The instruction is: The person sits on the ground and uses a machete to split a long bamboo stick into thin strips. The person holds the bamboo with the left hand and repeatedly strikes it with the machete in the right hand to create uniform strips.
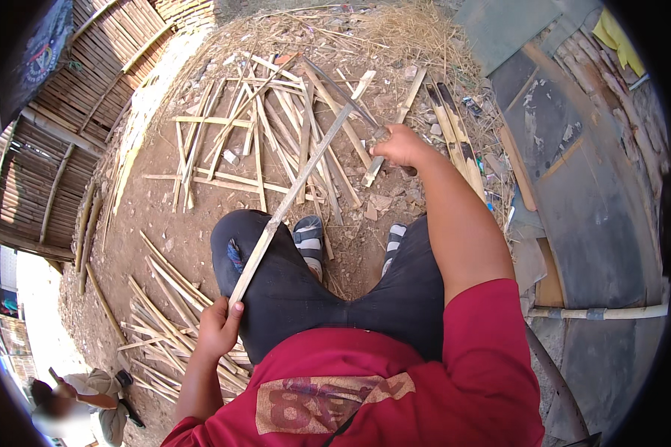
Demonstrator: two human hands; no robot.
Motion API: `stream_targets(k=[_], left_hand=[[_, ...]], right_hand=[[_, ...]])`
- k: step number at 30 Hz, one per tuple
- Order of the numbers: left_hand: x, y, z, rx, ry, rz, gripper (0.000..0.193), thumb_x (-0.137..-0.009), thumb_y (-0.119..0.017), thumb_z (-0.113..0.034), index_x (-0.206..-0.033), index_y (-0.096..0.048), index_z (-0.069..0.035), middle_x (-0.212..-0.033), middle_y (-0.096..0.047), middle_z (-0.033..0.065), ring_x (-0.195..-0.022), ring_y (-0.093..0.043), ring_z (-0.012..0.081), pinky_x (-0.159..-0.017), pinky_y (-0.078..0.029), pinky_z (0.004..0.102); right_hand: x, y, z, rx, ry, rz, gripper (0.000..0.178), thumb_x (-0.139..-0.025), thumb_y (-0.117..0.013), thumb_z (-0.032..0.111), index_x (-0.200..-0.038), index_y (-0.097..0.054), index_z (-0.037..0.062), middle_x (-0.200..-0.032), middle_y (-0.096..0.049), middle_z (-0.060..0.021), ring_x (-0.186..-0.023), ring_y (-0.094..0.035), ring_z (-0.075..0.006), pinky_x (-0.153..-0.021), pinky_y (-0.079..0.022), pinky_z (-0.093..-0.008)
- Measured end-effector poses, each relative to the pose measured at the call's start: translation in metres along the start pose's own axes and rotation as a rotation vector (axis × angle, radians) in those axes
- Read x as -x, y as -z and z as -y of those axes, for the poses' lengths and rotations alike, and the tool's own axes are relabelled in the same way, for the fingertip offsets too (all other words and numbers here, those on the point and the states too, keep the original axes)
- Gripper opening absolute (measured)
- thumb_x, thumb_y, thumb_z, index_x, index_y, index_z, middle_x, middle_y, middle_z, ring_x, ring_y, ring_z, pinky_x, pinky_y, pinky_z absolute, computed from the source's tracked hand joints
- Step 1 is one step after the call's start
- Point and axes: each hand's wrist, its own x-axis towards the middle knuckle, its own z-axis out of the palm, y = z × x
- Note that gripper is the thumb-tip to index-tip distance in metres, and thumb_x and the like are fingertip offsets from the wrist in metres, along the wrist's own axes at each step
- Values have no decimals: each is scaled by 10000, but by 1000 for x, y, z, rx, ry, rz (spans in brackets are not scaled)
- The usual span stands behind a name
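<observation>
My left hand (pixel 218 326) is closed around the lower end of a long, pale split bamboo strip (pixel 276 217). The strip slants up and to the right across my left thigh. In my right hand (pixel 404 147), the fist grips the handle of a long-bladed knife (pixel 344 95), its dark, narrow blade pointing up and left. The strip's far end lies close to the blade; whether they touch I cannot tell. Beyond my feet lies a loose heap of bamboo strips (pixel 257 138). A second pile of strips (pixel 173 298) is on the ground by my left arm.
Woven bamboo walling (pixel 89 82) stands at the left. Dark sheets and boards (pixel 574 216) lean at the right, with a pale pipe (pixel 619 313) crossing them. Two thicker, dark-marked bamboo pieces (pixel 458 141) lie right of the knife. Another person (pixel 101 402) is at the lower left.
</observation>
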Motion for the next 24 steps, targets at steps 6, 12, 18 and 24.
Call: stream_targets(k=[6,12,18,24], left_hand=[[2,-1,4,-41,-4,-21,526,-1013,-615,-411,-729,-489,13,-560,-456,104,-576,-410,142,-513,-378,383],[-3,-3,-3,-20,-32,-16,538,-1012,-610,-423,-716,-465,2,-556,-446,108,-563,-399,152,-511,-370,383],[-2,-3,4,-17,-26,-23,532,-1007,-622,-418,-715,-462,-3,-554,-442,105,-559,-403,147,-506,-368,375],[1,-2,8,-23,-38,-39,530,-1002,-631,-425,-722,-470,-6,-553,-427,82,-569,-397,132,-503,-360,368]], right_hand=[[31,-46,47,412,468,167,632,-780,-808,302,-1301,-627,-6,-998,-734,-234,-951,-715,-342,-839,-547,-417],[18,-23,17,377,365,22,556,-768,-784,276,-1247,-664,22,-1083,-711,-247,-1031,-683,-388,-902,-545,-430],[23,-27,34,397,429,15,482,-780,-765,244,-1208,-686,36,-1079,-711,-241,-1020,-684,-393,-901,-546,-443],[57,-35,72,548,554,199,447,-803,-753,241,-1188,-690,24,-1049,-717,-242,-994,-696,-376,-867,-553,-435]])
